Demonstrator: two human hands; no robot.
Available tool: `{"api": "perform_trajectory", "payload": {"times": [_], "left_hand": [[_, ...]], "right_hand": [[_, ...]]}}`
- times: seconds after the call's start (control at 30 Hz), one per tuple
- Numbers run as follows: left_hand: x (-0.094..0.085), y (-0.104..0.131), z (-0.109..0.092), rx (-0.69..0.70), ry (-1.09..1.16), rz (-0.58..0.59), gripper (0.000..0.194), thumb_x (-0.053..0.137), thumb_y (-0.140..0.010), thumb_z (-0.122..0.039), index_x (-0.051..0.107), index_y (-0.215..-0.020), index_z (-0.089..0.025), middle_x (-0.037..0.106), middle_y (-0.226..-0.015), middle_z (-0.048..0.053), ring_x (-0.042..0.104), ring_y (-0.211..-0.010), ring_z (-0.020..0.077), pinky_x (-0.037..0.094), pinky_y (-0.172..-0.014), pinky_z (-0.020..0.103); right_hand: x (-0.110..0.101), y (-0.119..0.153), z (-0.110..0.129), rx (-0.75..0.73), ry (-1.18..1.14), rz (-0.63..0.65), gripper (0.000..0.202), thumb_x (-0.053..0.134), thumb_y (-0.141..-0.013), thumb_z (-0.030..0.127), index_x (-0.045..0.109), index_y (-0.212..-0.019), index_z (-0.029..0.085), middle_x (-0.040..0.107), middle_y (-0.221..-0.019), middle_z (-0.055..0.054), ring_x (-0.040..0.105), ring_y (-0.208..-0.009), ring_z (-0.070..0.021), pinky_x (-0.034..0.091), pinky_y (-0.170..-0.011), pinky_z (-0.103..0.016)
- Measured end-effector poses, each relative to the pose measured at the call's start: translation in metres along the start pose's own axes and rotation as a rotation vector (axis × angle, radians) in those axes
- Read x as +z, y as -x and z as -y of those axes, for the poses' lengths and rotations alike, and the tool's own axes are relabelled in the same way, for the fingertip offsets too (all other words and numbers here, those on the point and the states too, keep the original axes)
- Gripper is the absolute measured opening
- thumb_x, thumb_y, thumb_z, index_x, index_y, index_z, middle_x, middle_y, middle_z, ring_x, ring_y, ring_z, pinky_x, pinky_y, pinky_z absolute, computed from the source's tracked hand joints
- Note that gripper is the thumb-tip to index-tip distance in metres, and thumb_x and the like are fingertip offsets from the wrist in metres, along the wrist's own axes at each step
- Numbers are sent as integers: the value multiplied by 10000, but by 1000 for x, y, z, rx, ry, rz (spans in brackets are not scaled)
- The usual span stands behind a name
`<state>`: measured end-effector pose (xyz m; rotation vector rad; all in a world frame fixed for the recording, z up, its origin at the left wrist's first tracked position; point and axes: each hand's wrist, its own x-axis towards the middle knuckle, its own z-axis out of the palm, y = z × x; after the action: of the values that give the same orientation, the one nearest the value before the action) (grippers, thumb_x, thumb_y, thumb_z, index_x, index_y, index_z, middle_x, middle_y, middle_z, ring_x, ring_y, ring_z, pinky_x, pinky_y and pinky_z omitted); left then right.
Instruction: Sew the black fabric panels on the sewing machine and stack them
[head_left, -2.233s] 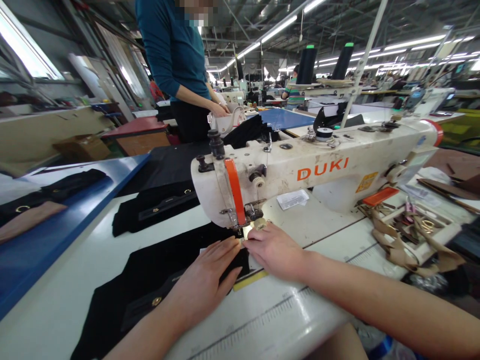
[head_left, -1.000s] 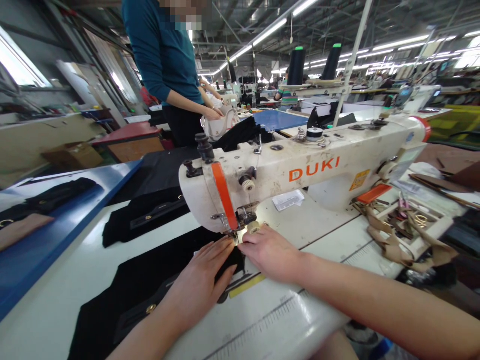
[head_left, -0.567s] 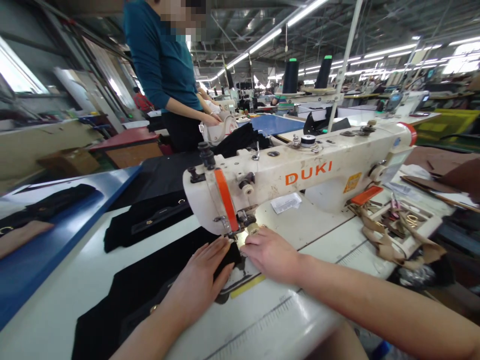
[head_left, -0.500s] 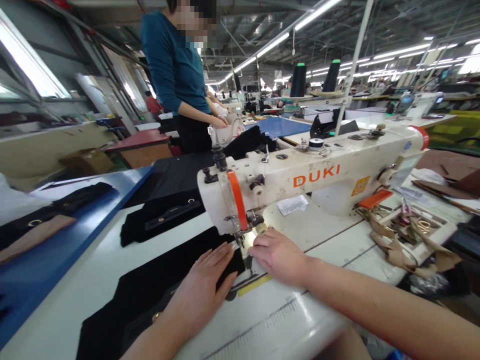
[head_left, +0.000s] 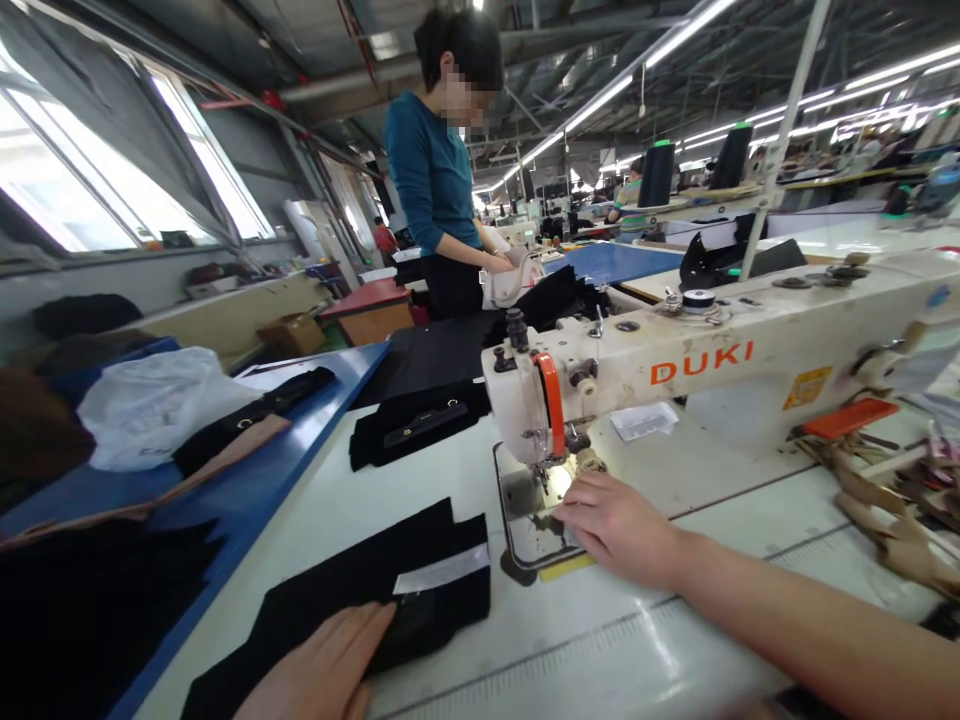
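A white sewing machine (head_left: 720,350) with an orange strip stands on the pale table (head_left: 600,660). My right hand (head_left: 619,525) rests beside its needle area, fingers bent together near the lit metal plate (head_left: 525,510); whether anything is between them is hidden. Left of the plate lies a black fabric piece (head_left: 360,560) bearing a whitish strip (head_left: 442,570). My left hand (head_left: 319,665) lies flat on this fabric's near part, at the bottom of the view. Farther back is another black piece (head_left: 420,425) with small metal fittings.
A person (head_left: 435,180) in a teal top stands behind, handling a light bag (head_left: 517,283). On the left, a blue table (head_left: 300,440) holds a plastic bag (head_left: 157,400) and black pieces. Brown scraps (head_left: 885,510) lie at the right.
My left hand and the black fabric have moved away from the needle, toward the lower left, uncovering the metal plate. The view has turned left; my right hand stays by the needle.
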<state>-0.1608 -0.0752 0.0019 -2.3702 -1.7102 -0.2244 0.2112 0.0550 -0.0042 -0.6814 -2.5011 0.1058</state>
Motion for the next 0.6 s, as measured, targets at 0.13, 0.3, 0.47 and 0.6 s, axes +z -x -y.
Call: {"api": "perform_trajectory", "payload": {"times": [0.13, 0.3, 0.47, 0.6], "left_hand": [[-60, -75, 31, -431, -124, -210, 386, 417, -834, -261, 648, -1110, -124, 719, -1003, 103, 687, -921, 334, 549, -842, 512], [-77, -181, 20, -366, -112, -263, 352, 555, -935, -332, 542, -1243, -164, 579, -1249, 106, 596, -1082, 254, 499, -906, 483], [-12, -205, -9, -271, -55, -191, 311, 519, -959, -337, 563, -1213, -164, 585, -1208, 86, 610, -1038, 234, 524, -851, 433], [14, -185, -21, -298, -62, -118, 361, 567, -930, -353, 549, -1243, -174, 558, -1283, 103, 580, -1111, 264, 487, -919, 494]], "right_hand": [[0, -2, 1, 8, -59, 10, 200, 503, -894, 90, 684, -932, 164, 635, -817, -64, 537, -823, -195, 464, -790, -317], [1, 1, 1, 51, -105, 40, 220, 471, -923, 118, 678, -976, 168, 633, -856, -72, 544, -865, -213, 471, -805, -348], [4, 3, -1, 77, -121, 30, 272, 406, -948, 126, 674, -952, 170, 638, -890, -88, 566, -883, -221, 501, -801, -361], [7, 9, -3, 42, -111, 24, 288, 386, -959, 159, 670, -972, 197, 651, -935, -90, 597, -897, -222, 528, -801, -363]]}}
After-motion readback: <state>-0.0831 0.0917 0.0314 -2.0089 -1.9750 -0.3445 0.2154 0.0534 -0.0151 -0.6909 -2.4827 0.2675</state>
